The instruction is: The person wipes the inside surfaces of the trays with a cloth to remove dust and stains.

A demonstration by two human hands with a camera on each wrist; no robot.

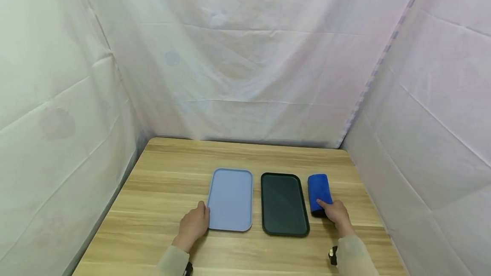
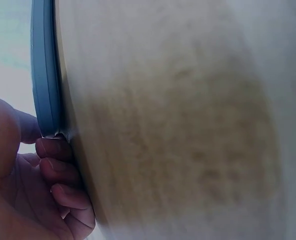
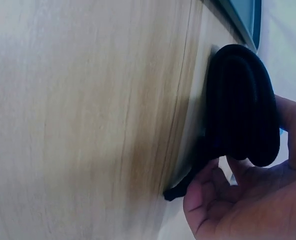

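From where I stand, the left hand [image 1: 193,225] holds the light blue tray [image 1: 231,199] at its near left corner, fingers curled against the rim and thumb over the edge; the tray appears to lie flat on the wooden tabletop [image 1: 153,191]. The right hand [image 1: 337,212] pinches the near end of the folded blue cloth [image 1: 318,188], thumb on top, fingers at the loose flap beneath. The cloth lies right of the dark green tray [image 1: 284,203], which neither hand touches. The step in hand is judged to be securing both grips. The next move calls for gathering the flap with the folds before lifting, and keeping the tray level.
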